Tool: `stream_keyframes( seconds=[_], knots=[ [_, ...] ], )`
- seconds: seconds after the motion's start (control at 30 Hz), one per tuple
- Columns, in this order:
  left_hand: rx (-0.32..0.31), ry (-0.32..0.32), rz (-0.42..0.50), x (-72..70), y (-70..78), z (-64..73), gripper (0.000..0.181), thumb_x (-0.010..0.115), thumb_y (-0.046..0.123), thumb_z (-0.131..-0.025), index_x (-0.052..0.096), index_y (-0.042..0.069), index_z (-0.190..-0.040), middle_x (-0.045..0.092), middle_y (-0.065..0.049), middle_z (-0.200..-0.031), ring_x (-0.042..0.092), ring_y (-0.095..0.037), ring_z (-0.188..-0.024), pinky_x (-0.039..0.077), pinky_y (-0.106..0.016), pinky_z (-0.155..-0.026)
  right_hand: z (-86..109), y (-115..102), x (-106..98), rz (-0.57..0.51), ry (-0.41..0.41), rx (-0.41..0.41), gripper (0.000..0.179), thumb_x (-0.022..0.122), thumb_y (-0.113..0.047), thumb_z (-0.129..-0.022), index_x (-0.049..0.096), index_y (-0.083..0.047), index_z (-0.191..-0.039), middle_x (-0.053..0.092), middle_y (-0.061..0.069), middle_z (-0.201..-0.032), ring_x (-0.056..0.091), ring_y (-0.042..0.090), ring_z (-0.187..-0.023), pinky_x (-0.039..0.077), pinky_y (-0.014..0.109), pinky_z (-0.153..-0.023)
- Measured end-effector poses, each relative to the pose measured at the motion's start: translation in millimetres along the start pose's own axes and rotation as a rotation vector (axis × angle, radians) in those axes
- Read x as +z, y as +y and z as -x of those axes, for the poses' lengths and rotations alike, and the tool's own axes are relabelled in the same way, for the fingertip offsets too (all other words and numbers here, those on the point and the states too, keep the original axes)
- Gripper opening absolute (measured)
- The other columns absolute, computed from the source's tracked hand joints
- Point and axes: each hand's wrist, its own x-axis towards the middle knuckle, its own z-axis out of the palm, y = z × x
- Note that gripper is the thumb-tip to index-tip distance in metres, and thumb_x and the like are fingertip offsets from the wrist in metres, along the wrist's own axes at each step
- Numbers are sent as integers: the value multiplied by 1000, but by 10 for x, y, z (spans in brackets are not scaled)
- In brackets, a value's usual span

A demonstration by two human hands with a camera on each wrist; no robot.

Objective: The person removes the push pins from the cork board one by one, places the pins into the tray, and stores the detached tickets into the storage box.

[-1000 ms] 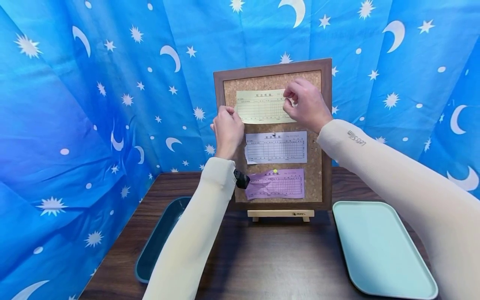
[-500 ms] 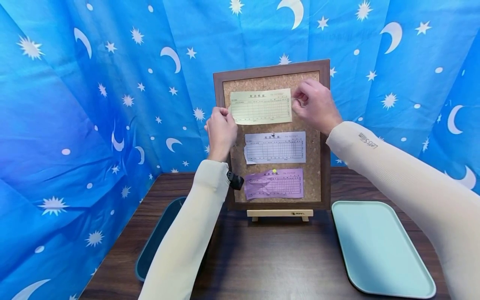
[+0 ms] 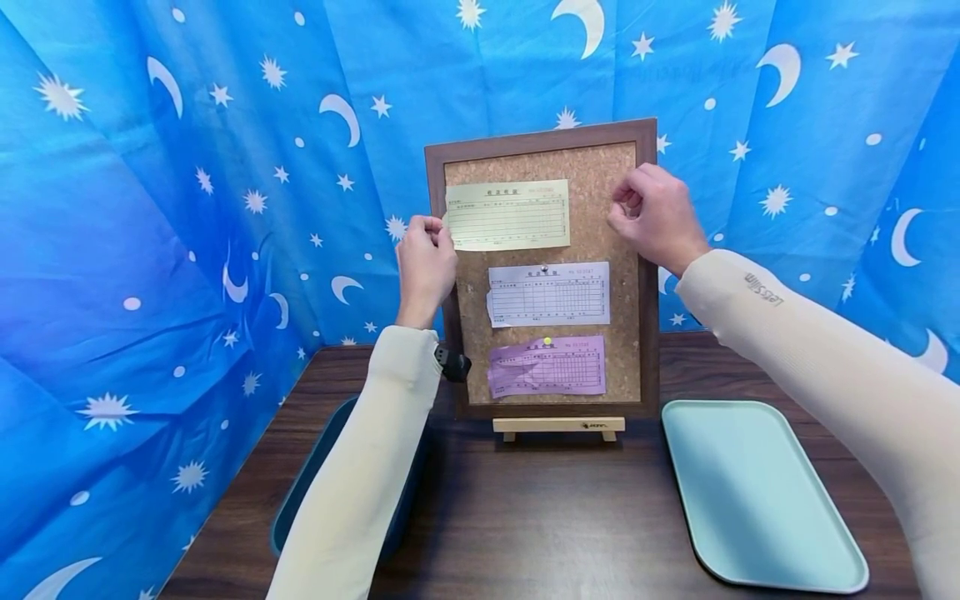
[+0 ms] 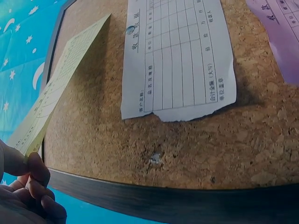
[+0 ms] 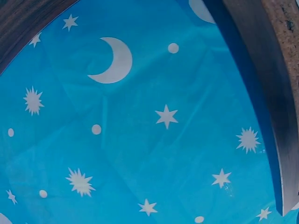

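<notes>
My left hand (image 3: 426,271) pinches the left edge of a pale yellow receipt slip (image 3: 510,217) between thumb and fingers. In the left wrist view, the yellow slip (image 4: 65,79) stands away from the corkboard at an angle. To its right, my right hand (image 3: 663,218) has curled fingers and is apart from the slip; whether something small is inside them is hidden. A white receipt slip (image 3: 549,296) hangs mid-board under a silver pushpin (image 3: 544,269). Below it, a wrinkled purple receipt slip (image 3: 551,368) hangs from a yellow pushpin (image 3: 547,342). The right wrist view misses the hand.
The framed corkboard (image 3: 592,167) leans on a small wooden easel (image 3: 558,425). A pale green tray (image 3: 757,492) lies at the table's right, and a dark blue tray (image 3: 288,517) at its left, partly behind the left sleeve. A blue curtain (image 3: 247,150) hangs behind.
The yellow slip has moved left with my left hand. My right hand has drawn away from the slip's right end toward the board's right side.
</notes>
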Motion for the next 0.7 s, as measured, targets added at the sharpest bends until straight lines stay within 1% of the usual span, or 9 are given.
stream_keyframes(
  seconds=[0.1,0.4,0.57,0.7],
  knots=[
    [-7,-2,1,-34,-17,-1,22,47,17,-99,54,0,-111,59,-12,-92,55,-21,-76,45,-31,-61,30,26,-22,8,-3,16,8,60,-5,-86,60,2,-89,54,11,-85,52,24,-78,44,34,-70],
    [-25,-4,24,-122,-92,-2,25,46,19,-100,53,0,-113,58,-13,-95,54,-22,-76,46,-30,-60,90,86,-57,14,-2,20,9,61,-6,-86,61,2,-90,55,12,-86,52,24,-78,44,33,-69],
    [-15,2,23,-175,-121,5,25,46,19,-100,53,0,-113,58,-14,-96,55,-22,-77,47,-29,-61,124,117,-90,13,-5,25,9,61,-5,-86,62,3,-92,56,12,-87,53,24,-78,44,33,-69],
    [-8,17,23,-226,-145,6,24,45,19,-100,54,-1,-111,58,-13,-94,55,-22,-74,45,-30,-57,152,131,-139,14,-16,30,9,62,-4,-86,62,3,-93,56,13,-88,54,25,-79,45,35,-70]
  ],
)
